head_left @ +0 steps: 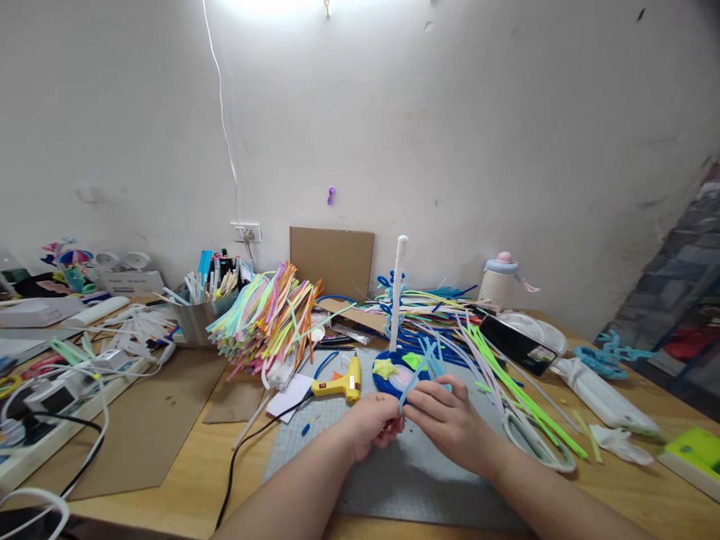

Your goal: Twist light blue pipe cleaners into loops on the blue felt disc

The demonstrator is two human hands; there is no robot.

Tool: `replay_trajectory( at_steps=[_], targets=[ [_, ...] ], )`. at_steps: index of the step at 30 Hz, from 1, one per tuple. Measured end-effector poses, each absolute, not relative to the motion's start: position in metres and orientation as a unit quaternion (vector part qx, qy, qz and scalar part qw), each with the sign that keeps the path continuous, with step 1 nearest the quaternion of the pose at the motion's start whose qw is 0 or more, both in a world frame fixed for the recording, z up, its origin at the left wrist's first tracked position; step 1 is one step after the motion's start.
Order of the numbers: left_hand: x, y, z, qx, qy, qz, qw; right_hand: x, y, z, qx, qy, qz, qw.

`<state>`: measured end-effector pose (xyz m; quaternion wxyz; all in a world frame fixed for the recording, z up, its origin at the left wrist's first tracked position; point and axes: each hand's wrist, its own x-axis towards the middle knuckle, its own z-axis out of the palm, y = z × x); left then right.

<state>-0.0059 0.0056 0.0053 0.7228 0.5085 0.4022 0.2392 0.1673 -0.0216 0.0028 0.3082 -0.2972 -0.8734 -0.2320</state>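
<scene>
Light blue pipe cleaners (430, 358) fan upward in a loose bunch from between my hands. My left hand (378, 424) has its fingers curled closed at the lower end of the strands. The fingers of my right hand (444, 416) wrap the bunch from the right side. Just behind them lies a round dark blue base (378, 381) carrying a yellow star (385, 368), a green piece (413, 361) and a pale pink patch. A white fuzzy post (398, 296) rises upright from the base, with blue curls beside it. The exact finger contact is partly hidden.
A yellow glue gun (340, 381) lies left of my hands on the grey mat (371, 487). Scissors (537, 442), green pipe cleaners (523, 390) and a phone (517, 343) are at right. A colourful pipe-cleaner bundle (270, 322) and power strip (61, 416) are at left.
</scene>
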Motion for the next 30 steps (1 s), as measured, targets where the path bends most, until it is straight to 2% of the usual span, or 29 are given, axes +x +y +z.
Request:
replay_trajectory(
  at_steps=[7,10,18,30],
  targets=[
    [0.000,0.006,-0.001,0.575,0.451,0.285,0.620,0.164,-0.019,0.003,-0.314,-0.879,-0.241,0.265],
    [0.000,0.008,-0.002,0.566,0.450,0.273,0.635,0.166,-0.017,0.000,-0.320,-0.880,-0.233,0.264],
    [-0.004,0.006,0.001,0.497,0.410,0.247,0.724,0.171,-0.015,-0.013,-0.260,-0.845,-0.305,0.353],
    [-0.005,0.011,-0.009,0.470,0.390,0.241,0.754,0.171,-0.012,0.010,-0.222,-0.891,-0.289,0.269]
  ],
)
